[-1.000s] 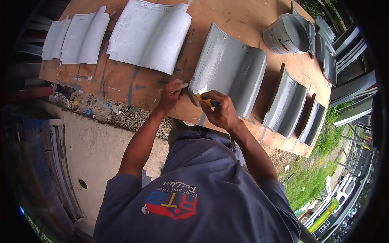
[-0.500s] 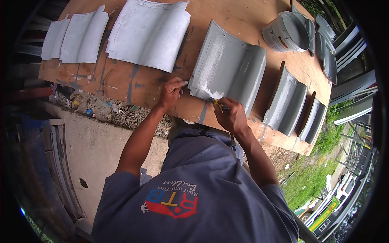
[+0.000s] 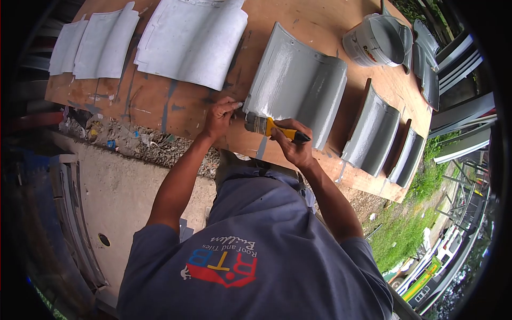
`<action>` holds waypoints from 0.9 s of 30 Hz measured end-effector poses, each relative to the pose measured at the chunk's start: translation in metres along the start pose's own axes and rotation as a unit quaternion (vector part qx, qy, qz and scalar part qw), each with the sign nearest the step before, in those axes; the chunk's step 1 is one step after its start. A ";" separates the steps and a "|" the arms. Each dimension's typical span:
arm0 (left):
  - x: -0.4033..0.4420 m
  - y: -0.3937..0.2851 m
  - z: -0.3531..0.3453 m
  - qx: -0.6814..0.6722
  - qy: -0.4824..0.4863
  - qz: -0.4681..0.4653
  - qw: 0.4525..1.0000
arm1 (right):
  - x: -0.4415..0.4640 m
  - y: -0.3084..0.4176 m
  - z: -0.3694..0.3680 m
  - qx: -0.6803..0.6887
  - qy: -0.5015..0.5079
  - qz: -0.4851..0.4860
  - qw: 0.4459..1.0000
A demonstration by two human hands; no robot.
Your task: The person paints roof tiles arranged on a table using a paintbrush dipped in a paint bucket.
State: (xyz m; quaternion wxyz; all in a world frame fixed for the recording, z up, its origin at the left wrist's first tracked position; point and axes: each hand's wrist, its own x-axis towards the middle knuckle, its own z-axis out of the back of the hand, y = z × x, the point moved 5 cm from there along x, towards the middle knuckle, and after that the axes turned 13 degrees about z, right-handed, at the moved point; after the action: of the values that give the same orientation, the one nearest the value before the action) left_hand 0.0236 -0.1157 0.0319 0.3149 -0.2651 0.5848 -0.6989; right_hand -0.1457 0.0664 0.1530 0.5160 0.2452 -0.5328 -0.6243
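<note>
A curved roof tile (image 3: 293,80) coated in wet, glossy grey lies on the wooden table (image 3: 192,114). My right hand (image 3: 294,145) grips a yellow-handled paintbrush (image 3: 282,130), its grey bristles at the tile's near left corner. My left hand (image 3: 220,118) is beside that same corner, its fingers pinched near the tile edge; whether something small is between the fingertips cannot be made out. Two more grey tiles, a middle one (image 3: 373,133) and a smaller-looking one (image 3: 408,159), lie to the right.
Unpainted whitish tiles (image 3: 192,42) lie on the left half of the table. A paint bucket (image 3: 373,41) stands at the back right, with further grey tiles (image 3: 425,74) beyond it. Gravel (image 3: 154,152) lies below the table's near edge.
The brush has swept right along the tile's near edge, then come back left to the corner, now held flatter with its handle pointing right. My left hand has stayed near the corner.
</note>
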 end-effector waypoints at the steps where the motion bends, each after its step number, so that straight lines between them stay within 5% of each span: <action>1: 0.000 0.000 -0.001 0.009 -0.004 -0.017 1.000 | 0.000 -0.004 -0.004 0.001 -0.014 -0.003 1.000; 6: -0.001 0.000 -0.001 -0.035 0.011 0.042 0.998 | 0.013 -0.008 0.000 -0.080 -0.035 -0.025 0.996; 8: -0.002 0.000 -0.001 -0.031 0.007 0.048 0.998 | 0.022 0.026 0.001 -0.143 -0.004 0.072 0.987; 12: -0.002 -0.002 -0.002 -0.040 0.009 0.028 0.999 | 0.021 0.027 -0.010 -0.110 0.013 0.092 0.990; 14: 0.002 -0.005 0.000 -0.006 0.004 0.020 1.000 | 0.016 -0.004 -0.005 -0.070 0.055 -0.012 0.996; 24: 0.000 0.001 -0.002 -0.026 0.015 0.010 0.999 | 0.068 -0.018 0.037 -0.109 0.107 -0.050 0.987; 27: -0.002 0.000 -0.004 -0.034 0.019 0.015 0.999 | 0.089 -0.008 0.053 -0.187 -0.011 0.117 0.975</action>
State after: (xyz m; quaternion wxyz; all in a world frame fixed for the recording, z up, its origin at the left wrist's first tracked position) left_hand 0.0224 -0.1114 0.0316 0.3053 -0.2538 0.6177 -0.6788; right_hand -0.2247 0.0072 0.1841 0.6161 0.0732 -0.4376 -0.6508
